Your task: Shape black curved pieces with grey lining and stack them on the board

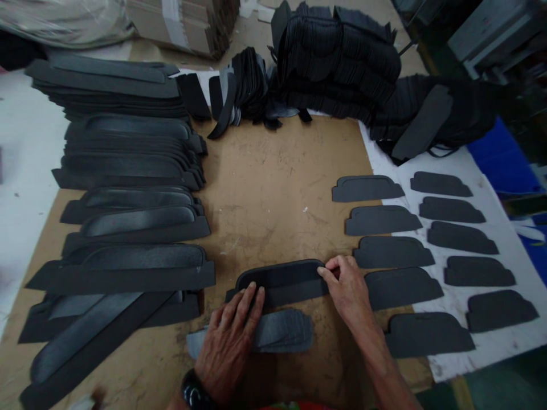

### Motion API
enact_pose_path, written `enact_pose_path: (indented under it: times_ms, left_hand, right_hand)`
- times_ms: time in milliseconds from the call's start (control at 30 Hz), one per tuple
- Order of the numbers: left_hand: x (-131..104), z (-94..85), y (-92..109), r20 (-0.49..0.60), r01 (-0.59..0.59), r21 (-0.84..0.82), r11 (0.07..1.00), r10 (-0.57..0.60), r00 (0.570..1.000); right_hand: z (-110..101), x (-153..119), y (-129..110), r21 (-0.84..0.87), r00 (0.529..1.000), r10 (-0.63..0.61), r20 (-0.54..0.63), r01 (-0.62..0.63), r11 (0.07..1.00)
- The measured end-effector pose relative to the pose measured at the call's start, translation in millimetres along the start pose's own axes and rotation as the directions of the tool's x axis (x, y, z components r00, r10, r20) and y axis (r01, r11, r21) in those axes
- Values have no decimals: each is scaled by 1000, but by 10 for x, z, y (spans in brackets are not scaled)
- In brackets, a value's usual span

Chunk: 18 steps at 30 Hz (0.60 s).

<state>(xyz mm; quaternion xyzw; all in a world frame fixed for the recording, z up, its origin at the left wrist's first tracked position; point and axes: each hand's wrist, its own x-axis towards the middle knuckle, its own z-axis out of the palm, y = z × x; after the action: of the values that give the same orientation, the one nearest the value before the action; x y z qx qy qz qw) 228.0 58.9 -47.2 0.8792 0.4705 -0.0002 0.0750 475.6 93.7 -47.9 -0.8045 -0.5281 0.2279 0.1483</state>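
A black cut piece with a rounded raised upper part [286, 282] lies in front of me on the brown board. My left hand [235, 330] rests flat on it near its left end, fingers stretched out. At the upper right corner, my right hand [344, 282] pinches the piece's edge between thumb and forefinger. Under my left palm and to its right is a small fanned stack of grey strips [284, 331]. A dark band with a round face [194, 390] is on my left wrist.
Stacks of long black pieces [137, 273] line the left side. Separate flat black pieces [393, 252] lie in two columns at right, partly on white sheet [448, 356]. Tall black stacks [337, 57] and a cardboard bundle [183, 25] stand at the back. Brown board [282, 171] covers the middle.
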Motion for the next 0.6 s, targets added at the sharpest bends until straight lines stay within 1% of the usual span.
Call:
enact_pose_path:
  times_ms: [100,167,267,333,367,433,500,533,600]
  left_hand:
    - [-9,14,-4,-20,1,13,1000,-1,1000]
    - [-9,18,-5,-38,-7,17,1000,7,999]
    - [-7,18,-9,-40,-16,57,998,19,999]
    - [-7,18,-12,-28,-29,91,995,31,999]
    - [-7,19,-13,-25,-35,101,994,37,999]
    - [-6,21,-14,-33,-48,110,993,52,998]
    - [-3,20,-15,-49,-55,106,993,61,997]
    - [-1,19,-14,-57,-58,99,993,64,996]
    - [-2,18,-8,-65,-40,77,996,45,997]
  right_hand:
    - [10,10,68,67,996,-11,-87,17,998]
    - [-6,-20,108,109,985,-15,-172,34,993]
    - [-50,-162,104,135,940,-33,-340,84,987]
    - [-56,-303,37,122,914,-105,-392,165,979]
    - [-42,-376,-14,113,909,-173,-378,231,966]
    - [28,-503,-128,99,892,-352,-283,392,914]
    - [139,-591,-227,69,844,-507,-173,524,849]
    - [201,-620,-260,42,822,-555,-129,564,825]
    - [312,-653,-287,-24,804,-592,-62,592,806]
